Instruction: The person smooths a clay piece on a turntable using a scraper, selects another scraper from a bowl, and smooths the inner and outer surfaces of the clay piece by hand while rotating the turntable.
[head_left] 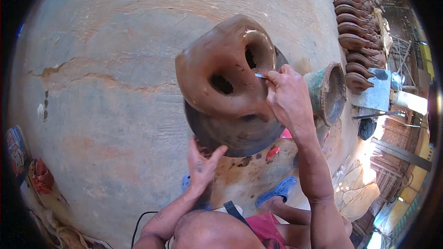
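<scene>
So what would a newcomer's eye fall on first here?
First, the big brown clay form with two dark holes, in the middle on a dark round wheel. Next, the right hand holding a small blade at the clay near the upper hole, with the left hand low at the wheel's edge. Then the long row of curved brown pieces at upper right.

The one view looks from the person's head, forward and steeply down, near enough that the left hand [202, 163] and right hand [290, 94] reach from the near edge towards the clay piece [221, 69] around mid-view. Its wide, round-edged field takes in the floor [101, 110] on the left and the row of clay forms [353, 20] at the far right.
</scene>
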A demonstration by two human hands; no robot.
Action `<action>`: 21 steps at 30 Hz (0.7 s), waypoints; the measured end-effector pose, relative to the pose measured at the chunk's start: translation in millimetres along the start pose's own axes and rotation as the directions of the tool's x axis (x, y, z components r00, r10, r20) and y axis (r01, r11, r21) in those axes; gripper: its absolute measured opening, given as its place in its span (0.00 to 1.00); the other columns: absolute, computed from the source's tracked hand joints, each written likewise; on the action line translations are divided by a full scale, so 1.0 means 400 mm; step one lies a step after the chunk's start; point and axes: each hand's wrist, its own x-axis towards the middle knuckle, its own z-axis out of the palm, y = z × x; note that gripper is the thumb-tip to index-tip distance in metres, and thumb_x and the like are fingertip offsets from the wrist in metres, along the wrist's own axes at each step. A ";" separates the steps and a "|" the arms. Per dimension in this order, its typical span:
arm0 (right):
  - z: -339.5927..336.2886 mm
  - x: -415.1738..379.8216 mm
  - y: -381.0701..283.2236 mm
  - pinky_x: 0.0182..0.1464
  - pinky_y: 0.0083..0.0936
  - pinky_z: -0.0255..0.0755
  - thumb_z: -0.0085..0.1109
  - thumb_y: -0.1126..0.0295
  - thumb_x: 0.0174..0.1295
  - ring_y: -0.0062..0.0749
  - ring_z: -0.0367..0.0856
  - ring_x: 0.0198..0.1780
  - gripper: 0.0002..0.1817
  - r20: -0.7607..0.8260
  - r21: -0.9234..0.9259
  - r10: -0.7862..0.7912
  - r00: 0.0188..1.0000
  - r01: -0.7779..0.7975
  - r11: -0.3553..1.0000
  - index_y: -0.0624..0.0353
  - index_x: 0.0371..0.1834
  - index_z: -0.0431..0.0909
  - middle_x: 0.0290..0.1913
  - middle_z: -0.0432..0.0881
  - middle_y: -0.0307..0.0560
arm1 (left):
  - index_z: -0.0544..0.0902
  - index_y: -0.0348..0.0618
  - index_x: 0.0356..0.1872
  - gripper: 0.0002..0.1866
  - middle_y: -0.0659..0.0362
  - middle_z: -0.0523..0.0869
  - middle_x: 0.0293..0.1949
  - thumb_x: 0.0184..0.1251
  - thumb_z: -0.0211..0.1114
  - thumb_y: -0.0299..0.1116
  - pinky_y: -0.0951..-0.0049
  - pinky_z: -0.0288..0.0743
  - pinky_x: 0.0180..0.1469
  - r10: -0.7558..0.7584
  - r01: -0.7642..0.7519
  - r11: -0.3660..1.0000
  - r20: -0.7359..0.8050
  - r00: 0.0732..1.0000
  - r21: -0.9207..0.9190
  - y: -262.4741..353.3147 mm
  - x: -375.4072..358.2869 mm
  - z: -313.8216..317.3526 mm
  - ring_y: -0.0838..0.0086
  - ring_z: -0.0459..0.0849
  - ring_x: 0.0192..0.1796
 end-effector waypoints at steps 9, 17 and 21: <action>-0.009 -0.067 -0.118 0.49 0.52 0.82 0.63 0.74 0.69 0.61 0.88 0.43 0.12 0.088 0.037 -0.076 0.993 0.073 0.997 0.59 0.51 0.92 0.41 0.83 0.62 | 0.73 0.34 0.74 0.30 0.49 0.90 0.62 0.75 0.75 0.26 0.61 0.85 0.64 -0.388 0.547 0.832 0.607 0.694 -0.094 -0.127 -0.057 -0.077 0.64 0.89 0.63; -0.005 -0.223 -0.134 0.43 0.50 0.86 0.65 0.72 0.64 0.59 0.90 0.38 0.14 0.221 0.113 -0.154 0.963 0.131 0.985 0.61 0.51 0.90 0.44 0.81 0.59 | 0.77 0.39 0.72 0.33 0.55 0.91 0.60 0.62 0.63 0.12 0.65 0.85 0.55 -0.340 0.511 0.755 0.420 0.841 -0.412 -0.035 -0.017 -0.173 0.67 0.91 0.56; -0.043 -0.282 -0.111 0.43 0.45 0.83 0.67 0.75 0.61 0.48 0.88 0.39 0.20 0.361 0.044 -0.147 0.921 0.140 0.989 0.55 0.57 0.92 0.42 0.80 0.51 | 0.64 0.43 0.85 0.50 0.55 0.87 0.60 0.53 0.56 0.13 0.74 0.79 0.48 -0.340 0.536 0.705 0.443 0.830 -0.464 -0.043 0.005 -0.165 0.73 0.86 0.50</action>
